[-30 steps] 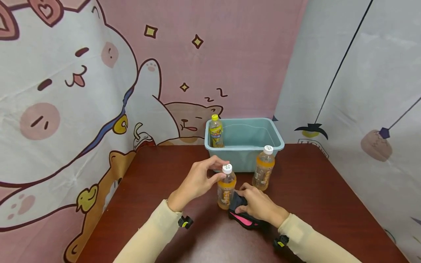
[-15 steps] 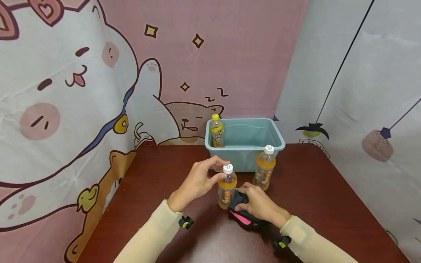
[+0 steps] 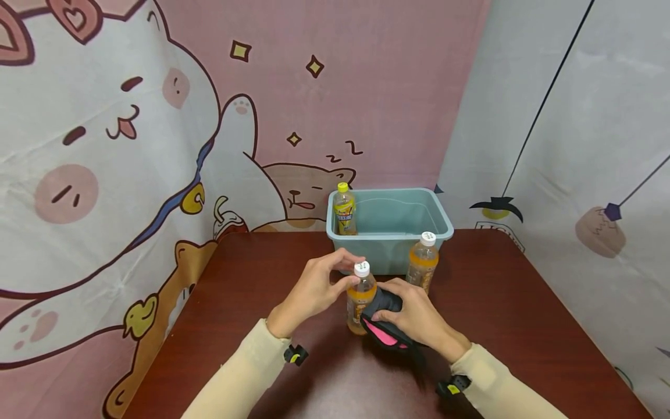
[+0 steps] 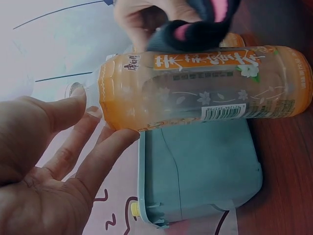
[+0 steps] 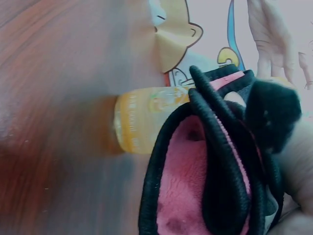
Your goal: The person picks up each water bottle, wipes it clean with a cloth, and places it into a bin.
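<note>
My left hand (image 3: 316,285) pinches the white-capped neck of a clear plastic drink bottle (image 3: 359,299) with an orange label, which stands upright on the table. In the left wrist view the thumb and fingers lie around the top of this bottle (image 4: 190,88). My right hand (image 3: 419,311) grips a folded dark grey cloth (image 3: 384,302) with pink inner faces. The cloth overlaps the bottle's right side in the head view. From the right wrist the pink plush lining and black edging of the cloth (image 5: 183,181) show, hiding part of the bottle (image 5: 142,117).
A second white-capped bottle (image 3: 423,262) of the same sort stands behind the right hand. Farther back is a light blue plastic bin (image 3: 387,237) holding a yellow-capped bottle (image 3: 344,212). The dark red table (image 3: 523,326) meets a cartoon-printed curtain (image 3: 324,116) behind.
My right hand has moved slightly up along the bottle's side with the cloth, which now covers more of the label. The left hand and the bottle have stayed in place.
</note>
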### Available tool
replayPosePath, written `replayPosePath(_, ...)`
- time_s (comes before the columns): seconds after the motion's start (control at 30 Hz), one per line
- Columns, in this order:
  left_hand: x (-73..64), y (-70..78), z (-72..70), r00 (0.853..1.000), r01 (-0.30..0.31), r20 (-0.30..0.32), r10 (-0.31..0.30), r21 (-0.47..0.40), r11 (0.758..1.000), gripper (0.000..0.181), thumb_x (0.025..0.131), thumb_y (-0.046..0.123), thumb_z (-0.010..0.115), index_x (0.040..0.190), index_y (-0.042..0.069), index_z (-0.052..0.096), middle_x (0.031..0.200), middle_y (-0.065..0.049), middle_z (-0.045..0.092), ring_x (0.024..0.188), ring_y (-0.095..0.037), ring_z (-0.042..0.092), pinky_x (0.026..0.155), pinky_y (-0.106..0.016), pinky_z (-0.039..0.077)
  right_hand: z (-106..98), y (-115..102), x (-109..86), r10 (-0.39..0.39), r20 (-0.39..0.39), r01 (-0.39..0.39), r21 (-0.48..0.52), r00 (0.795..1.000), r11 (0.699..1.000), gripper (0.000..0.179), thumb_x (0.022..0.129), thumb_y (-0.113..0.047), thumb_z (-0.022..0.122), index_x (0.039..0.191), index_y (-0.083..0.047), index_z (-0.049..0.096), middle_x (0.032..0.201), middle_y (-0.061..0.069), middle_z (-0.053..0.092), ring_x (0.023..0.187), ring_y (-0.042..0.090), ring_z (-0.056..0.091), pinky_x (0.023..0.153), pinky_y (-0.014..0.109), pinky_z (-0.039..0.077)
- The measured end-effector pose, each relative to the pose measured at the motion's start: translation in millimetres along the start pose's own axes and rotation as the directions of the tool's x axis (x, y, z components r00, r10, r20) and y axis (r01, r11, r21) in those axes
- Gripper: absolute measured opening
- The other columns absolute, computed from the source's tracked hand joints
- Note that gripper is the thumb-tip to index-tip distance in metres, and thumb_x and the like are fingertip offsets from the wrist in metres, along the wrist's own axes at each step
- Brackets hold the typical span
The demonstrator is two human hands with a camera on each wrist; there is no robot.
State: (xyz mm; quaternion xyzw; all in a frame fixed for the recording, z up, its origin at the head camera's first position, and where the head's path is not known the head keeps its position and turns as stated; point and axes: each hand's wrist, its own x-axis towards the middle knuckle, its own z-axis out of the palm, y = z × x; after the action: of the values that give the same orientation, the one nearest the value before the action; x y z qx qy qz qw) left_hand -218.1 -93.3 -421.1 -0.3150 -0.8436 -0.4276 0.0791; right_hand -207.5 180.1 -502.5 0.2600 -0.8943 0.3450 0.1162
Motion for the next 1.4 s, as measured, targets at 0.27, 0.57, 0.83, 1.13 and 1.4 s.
replayPosePath(0.27, -0.1, 0.3, -0.1, 1.000, -0.001, -0.001, 0.001, 0.004, 1.000, 0.040, 0.103, 0.011, 0.089, 0.140, 0.017, 0.074, 0.138, -0.003, 0.086, 0.123, -0.021, 0.085, 0.108, -0.040, 0.071, -13, -10, 3.4, -0.022, -0.112, 0.023, 0.005, 0.993, 1.000, 0.073, 0.082, -0.027, 0.110, 0.146, -0.011, 0.079, 0.132, 0.005, 0.086, 0.106, 0.019, 0.081, 0.083, 0.031, 0.066)
replayPosePath(0.57, -1.1, 1.6, -0.3, 1.000, -0.020, -0.010, 0.020, 0.005, 1.000, 0.040, 0.103, 0.011, 0.090, 0.140, 0.018, 0.075, 0.137, -0.002, 0.086, 0.122, -0.020, 0.086, 0.106, -0.037, 0.071, -25, -22, 8.7, -0.051, -0.175, 0.060, 0.045, 0.983, 0.997, 0.069, 0.082, -0.027, 0.109, 0.144, -0.016, 0.080, 0.134, 0.002, 0.085, 0.108, 0.018, 0.079, 0.084, 0.031, 0.066)
replayPosePath(0.83, -1.3, 0.2, 0.2, 0.999, -0.040, -0.019, 0.040, 0.017, 0.999, 0.039, 0.104, 0.013, 0.089, 0.139, 0.019, 0.075, 0.135, -0.001, 0.087, 0.121, -0.019, 0.086, 0.108, -0.044, 0.071, -30, -29, 14.0, -0.093, -0.196, 0.106, 0.060, 0.976, 0.993, 0.065, 0.085, -0.026, 0.108, 0.143, -0.016, 0.080, 0.135, 0.001, 0.084, 0.110, 0.016, 0.079, 0.086, 0.030, 0.068)
replayPosePath(1.13, -0.5, -2.5, 0.2, 0.998, -0.052, -0.019, 0.052, 0.021, 0.998, 0.035, 0.105, 0.013, 0.088, 0.138, 0.018, 0.075, 0.136, 0.001, 0.086, 0.121, -0.018, 0.086, 0.107, -0.039, 0.071, -28, -30, 13.2, -0.096, -0.151, 0.105, 0.054, 0.984, 0.993, 0.063, 0.091, -0.023, 0.103, 0.148, -0.016, 0.077, 0.141, 0.001, 0.082, 0.120, 0.021, 0.081, 0.096, 0.042, 0.072)
replayPosePath(1.4, -0.7, -2.5, 0.7, 0.998, -0.063, -0.025, 0.063, 0.017, 0.998, 0.037, 0.105, 0.014, 0.089, 0.139, 0.018, 0.076, 0.135, 0.001, 0.086, 0.120, -0.017, 0.086, 0.107, -0.038, 0.070, -25, -35, 11.9, -0.065, -0.117, 0.076, 0.089, 0.991, 0.993, 0.052, 0.106, -0.022, 0.089, 0.155, -0.014, 0.072, 0.146, 0.005, 0.082, 0.119, 0.021, 0.082, 0.099, 0.045, 0.073)
